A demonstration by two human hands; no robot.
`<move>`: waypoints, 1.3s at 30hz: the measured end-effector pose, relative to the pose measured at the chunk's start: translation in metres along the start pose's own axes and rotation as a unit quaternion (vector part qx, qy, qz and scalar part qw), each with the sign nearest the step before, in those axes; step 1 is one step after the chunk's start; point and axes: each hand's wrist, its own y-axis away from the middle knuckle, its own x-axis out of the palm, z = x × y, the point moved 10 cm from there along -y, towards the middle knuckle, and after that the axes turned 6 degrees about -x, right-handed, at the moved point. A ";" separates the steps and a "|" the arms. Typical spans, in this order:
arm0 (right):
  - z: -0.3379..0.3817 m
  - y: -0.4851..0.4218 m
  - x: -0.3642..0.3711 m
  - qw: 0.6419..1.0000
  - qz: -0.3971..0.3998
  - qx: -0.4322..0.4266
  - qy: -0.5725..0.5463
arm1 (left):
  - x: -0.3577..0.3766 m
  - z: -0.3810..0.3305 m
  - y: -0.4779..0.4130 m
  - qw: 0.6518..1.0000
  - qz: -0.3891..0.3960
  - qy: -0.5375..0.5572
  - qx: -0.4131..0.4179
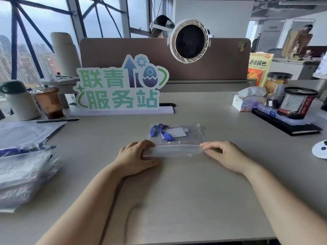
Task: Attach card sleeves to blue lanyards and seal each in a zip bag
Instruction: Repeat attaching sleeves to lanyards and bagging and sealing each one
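Note:
A clear zip bag (192,136) lies flat on the grey desk in front of me. Inside it are a folded blue lanyard (161,132) and a card sleeve with a white card (177,132). The bag's near edge with the red zip line runs between my hands. My left hand (138,154) grips the left end of that edge, fingers curled over it. My right hand (223,153) pinches the right end between thumb and fingertips.
A stack of filled bags with blue lanyards (23,167) lies at the left. Behind stand a green sign (120,85), a drink cup (48,102), a bottle (19,101) and a fan (190,40). At the right are a tissue box (246,101), a mesh cup (299,103) and a notebook (290,128).

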 end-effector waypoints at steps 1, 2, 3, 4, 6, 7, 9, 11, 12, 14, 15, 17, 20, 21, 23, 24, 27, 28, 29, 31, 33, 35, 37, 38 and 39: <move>0.002 0.000 -0.004 1.000 -0.022 0.000 -0.012 | 0.000 0.001 0.000 1.000 -0.006 0.007 0.001; 0.005 -0.001 -0.008 0.999 -0.043 -0.002 -0.030 | -0.001 0.002 -0.001 1.000 -0.015 0.011 0.003; 0.007 -0.001 -0.012 0.997 -0.063 -0.006 -0.049 | -0.002 0.003 -0.003 0.999 -0.035 0.018 0.009; 0.011 -0.001 -0.015 0.995 -0.077 -0.013 -0.068 | -0.005 0.004 -0.004 0.997 -0.059 0.039 0.014; 0.019 -0.003 -0.018 0.989 -0.098 -0.021 -0.106 | -0.014 0.006 -0.006 0.985 -0.102 0.141 0.001; 0.022 -0.005 -0.020 0.987 -0.113 -0.019 -0.115 | -0.019 0.006 -0.006 0.971 -0.116 0.208 -0.008; 0.022 -0.012 -0.030 0.981 -0.166 -0.005 -0.104 | -0.028 0.004 -0.006 0.944 -0.143 0.297 -0.032; 0.013 -0.023 -0.039 0.974 -0.220 0.022 -0.052 | -0.031 0.005 -0.015 0.936 -0.159 0.306 -0.070; 0.005 -0.028 -0.042 0.971 -0.232 0.048 -0.014 | -0.029 0.006 -0.021 0.939 -0.158 0.291 -0.090; -0.017 -0.032 -0.040 0.963 -0.226 0.123 0.074 | -0.019 0.011 -0.035 0.955 -0.147 0.221 -0.133; -0.026 -0.032 -0.038 0.958 -0.216 0.153 0.114 | -0.015 0.013 -0.040 0.962 -0.144 0.177 -0.152; -0.038 -0.031 -0.033 0.950 -0.190 0.180 0.173 | -0.011 0.013 -0.046 0.968 -0.151 0.107 -0.170; -0.047 -0.033 -0.034 0.948 -0.183 0.177 0.192 | -0.011 0.014 -0.050 0.969 -0.162 0.070 -0.171; -0.048 -0.035 -0.035 0.948 -0.186 0.170 0.192 | -0.009 0.014 -0.051 0.971 -0.154 0.054 -0.174; -0.047 -0.038 -0.034 0.951 -0.181 0.152 0.199 | -0.006 0.014 -0.052 0.976 -0.134 0.023 -0.173; -0.049 -0.040 -0.032 0.955 -0.165 0.146 0.200 | -0.004 0.012 -0.053 0.978 -0.127 0.013 -0.165; -0.051 -0.043 -0.023 0.976 -0.092 0.125 0.150 | -0.002 0.007 -0.055 0.983 -0.117 0.003 -0.139; -0.051 -0.044 -0.020 0.983 -0.075 0.117 0.123 | -0.002 0.007 -0.054 0.984 -0.117 0.008 -0.136; -0.051 -0.043 -0.019 0.985 -0.059 0.119 0.107 | -0.003 0.008 -0.054 0.984 -0.118 0.016 -0.135; -0.052 -0.042 -0.020 0.987 -0.049 0.126 0.088 | -0.004 0.010 -0.054 0.983 -0.119 0.031 -0.135; -0.050 -0.043 -0.020 0.987 -0.056 0.119 0.095 | -0.005 0.011 -0.053 0.983 -0.122 0.043 -0.134; -0.048 -0.044 -0.019 0.985 -0.061 0.117 0.109 | -0.005 0.011 -0.054 0.983 -0.118 0.046 -0.134; -0.050 -0.045 -0.018 0.986 -0.068 0.118 0.099 | -0.004 0.012 -0.056 0.983 -0.118 0.050 -0.133; -0.050 -0.045 -0.017 0.987 -0.075 0.115 0.089 | -0.004 0.012 -0.056 0.983 -0.119 0.057 -0.130; -0.047 -0.044 -0.017 0.988 -0.083 0.108 0.079 | -0.004 0.011 -0.057 0.982 -0.123 0.070 -0.124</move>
